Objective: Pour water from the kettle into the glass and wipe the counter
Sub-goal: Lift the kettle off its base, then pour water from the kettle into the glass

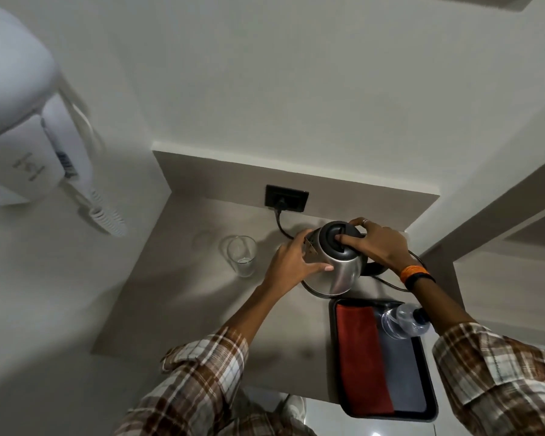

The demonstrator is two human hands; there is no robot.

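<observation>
Kettle (337,273) on counter (202,294), near glass (241,254). Our left hand (291,262) cups the steel body, fingers curled round it, steadying. Right hand (378,243) clamps the lid (329,236), thumb pressing, probably seating it.

No legible text: a faint grey mark (29,167) and a blue striped label (66,163) on the wall-mounted hair dryer (16,89) are too blurred to read.

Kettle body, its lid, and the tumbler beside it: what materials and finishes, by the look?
Silver round kettle body: likely brushed stainless steel, with a satin sheen and soft streaked reflections.
Black domed kettle lid: probably moulded plastic, dull with no sharp highlights.
Clear drinking tumbler: transparent, counter visible through it. Likely glass, but clear plastic is not ruled out.
</observation>
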